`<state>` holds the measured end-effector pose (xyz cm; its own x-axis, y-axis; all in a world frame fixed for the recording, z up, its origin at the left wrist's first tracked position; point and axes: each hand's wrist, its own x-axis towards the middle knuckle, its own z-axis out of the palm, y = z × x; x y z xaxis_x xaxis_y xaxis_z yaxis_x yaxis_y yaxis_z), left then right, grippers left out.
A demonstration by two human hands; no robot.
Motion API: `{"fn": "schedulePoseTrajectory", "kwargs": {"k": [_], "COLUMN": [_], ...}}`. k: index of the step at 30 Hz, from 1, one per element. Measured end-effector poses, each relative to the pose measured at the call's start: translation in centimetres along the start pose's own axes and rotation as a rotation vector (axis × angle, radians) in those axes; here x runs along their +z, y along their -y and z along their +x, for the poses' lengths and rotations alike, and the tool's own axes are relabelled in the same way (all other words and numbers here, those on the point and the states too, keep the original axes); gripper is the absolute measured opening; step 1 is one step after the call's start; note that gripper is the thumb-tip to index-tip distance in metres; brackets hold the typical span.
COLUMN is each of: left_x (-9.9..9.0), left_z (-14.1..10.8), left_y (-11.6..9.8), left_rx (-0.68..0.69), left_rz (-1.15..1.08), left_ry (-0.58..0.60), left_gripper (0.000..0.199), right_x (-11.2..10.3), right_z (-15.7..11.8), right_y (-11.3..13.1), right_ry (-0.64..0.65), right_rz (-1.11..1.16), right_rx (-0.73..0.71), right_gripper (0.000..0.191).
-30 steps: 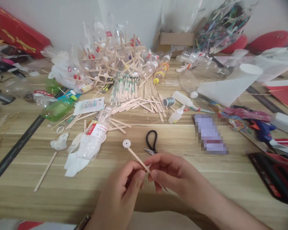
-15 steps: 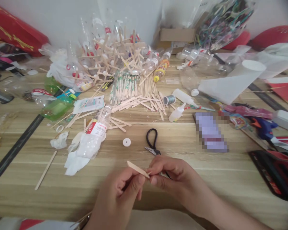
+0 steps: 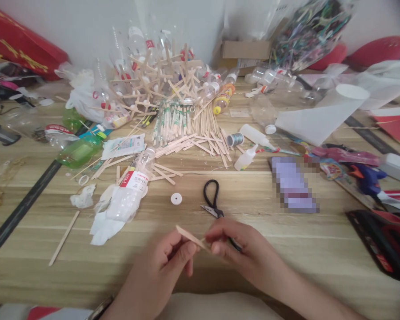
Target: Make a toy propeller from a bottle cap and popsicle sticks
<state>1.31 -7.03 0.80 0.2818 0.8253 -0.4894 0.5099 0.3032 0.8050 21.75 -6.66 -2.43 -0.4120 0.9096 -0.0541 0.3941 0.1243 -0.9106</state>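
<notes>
My left hand (image 3: 165,262) pinches the wooden stick (image 3: 188,235), long axis running from far left to near right. My right hand (image 3: 245,244) is at its near-right end; I cannot tell whether those fingers grip it. White disc (image 3: 173,200): beyond, untouched

At the back of the table (image 3: 306,240), a cardboard box (image 3: 246,50) stands beside a clear bag of coloured strips (image 3: 311,35), while a green bottle (image 3: 78,152) lies on the left and a white cone (image 3: 316,116) on the right.
</notes>
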Motion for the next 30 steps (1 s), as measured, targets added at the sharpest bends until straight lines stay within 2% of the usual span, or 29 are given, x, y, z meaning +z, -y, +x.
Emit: {"fn": "schedulePoseTrajectory", "kwargs": {"k": [4, 6, 10, 16, 23, 30], "left_x": [-0.9, -1.4, -1.8, -1.2, 0.4, 1.3], "left_z": [0.1, 0.5, 1.6, 3.0, 5.4, 6.9], "left_y": [0.5, 0.9, 1.3, 1.0, 2.0, 2.6], "left_rx": [0.026, 0.050, 0.107, 0.259, 0.368, 0.391], "left_rz": [0.095, 0.146, 0.275, 0.523, 0.805, 0.877], "left_ry": [-0.172, -0.199, -0.199, -0.246, -0.325, -0.352], "left_gripper": [0.033, 0.033, 0.033, 0.027, 0.022, 0.017], "right_x": [-1.0, -1.3, -1.5, -1.3, -1.0, -2.4], "right_z": [-0.8, -1.0, -1.0, -1.3, -1.6, -1.5], "right_y": [-3.1, -4.4, -5.1, -3.9, -4.7, -5.9], "right_ry": [-0.125, -0.126, -0.037, 0.036, -0.062, -0.159], "right_rz": [-0.602, -0.781, -0.798, -0.773, -0.913, -0.998], "right_rx": [0.006, 0.031, 0.073, 0.116, 0.094, 0.067], "right_gripper": [0.016, 0.022, 0.008, 0.011, 0.009, 0.011]}}
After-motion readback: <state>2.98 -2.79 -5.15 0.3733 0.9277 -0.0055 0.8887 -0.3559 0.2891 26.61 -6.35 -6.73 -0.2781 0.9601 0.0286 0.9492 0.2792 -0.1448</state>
